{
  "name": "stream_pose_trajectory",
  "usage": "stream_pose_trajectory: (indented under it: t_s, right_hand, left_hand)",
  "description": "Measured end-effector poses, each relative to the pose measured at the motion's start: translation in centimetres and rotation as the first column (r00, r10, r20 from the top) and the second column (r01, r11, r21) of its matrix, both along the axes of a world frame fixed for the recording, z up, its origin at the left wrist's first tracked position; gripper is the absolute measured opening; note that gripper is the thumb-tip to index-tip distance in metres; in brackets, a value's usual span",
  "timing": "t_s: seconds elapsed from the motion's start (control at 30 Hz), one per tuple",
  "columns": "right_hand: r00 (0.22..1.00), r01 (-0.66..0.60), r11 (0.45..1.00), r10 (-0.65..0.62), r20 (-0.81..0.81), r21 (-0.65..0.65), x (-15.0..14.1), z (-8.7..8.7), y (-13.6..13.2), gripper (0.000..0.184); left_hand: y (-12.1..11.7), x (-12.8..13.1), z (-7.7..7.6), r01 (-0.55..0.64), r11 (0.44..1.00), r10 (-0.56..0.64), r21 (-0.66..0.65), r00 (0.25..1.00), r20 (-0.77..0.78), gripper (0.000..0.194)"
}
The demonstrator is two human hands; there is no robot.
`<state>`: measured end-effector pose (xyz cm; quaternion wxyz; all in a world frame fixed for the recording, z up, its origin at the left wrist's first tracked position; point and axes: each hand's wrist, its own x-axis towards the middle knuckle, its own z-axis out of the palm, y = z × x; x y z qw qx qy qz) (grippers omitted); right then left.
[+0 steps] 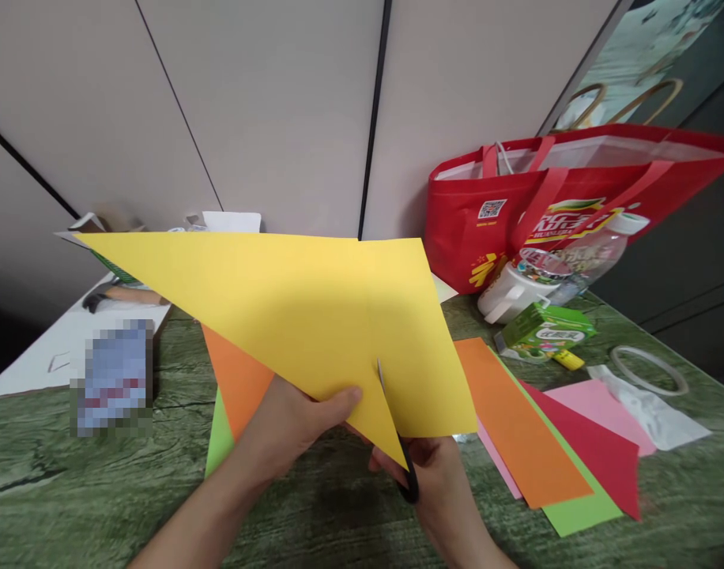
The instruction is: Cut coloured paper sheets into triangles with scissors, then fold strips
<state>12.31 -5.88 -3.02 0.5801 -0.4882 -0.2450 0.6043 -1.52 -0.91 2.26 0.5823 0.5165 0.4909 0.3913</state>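
My left hand (291,427) pinches the lower edge of a large yellow paper sheet (291,308), thumb on its front, and holds it up above the table. My right hand (439,474) is below the sheet, closed on black-handled scissors (405,466). The scissor blade points up into a cut in the yellow sheet near its bottom edge. Most of the right hand's fingers are hidden behind the paper.
Orange (516,419), light green (581,510), red (599,450) and pink (599,399) paper sheets lie on the green wood-grain table (101,482). A red shopping bag (516,213), a plastic bottle (581,261), a green box (545,328) and a tape ring (650,369) stand at the right.
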Motion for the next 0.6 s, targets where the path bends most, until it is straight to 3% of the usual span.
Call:
stream_pose_trajectory:
  t_s: [0.2,0.6]
  right_hand:
    - [0.999,0.035,0.999,-0.036,0.025,0.011,-0.06,-0.03,-0.05,0.018]
    - [0.999,-0.017,1.0,0.016,0.039,0.02,0.18,-0.53,-0.13,0.017]
  left_hand:
    - [-0.08,-0.14,-0.02,0.008,1.0,-0.008,0.007,1.0,0.002,0.034]
    - [-0.23,0.08,0.29,-0.014,1.0,0.014,-0.006,1.0,0.022,0.034]
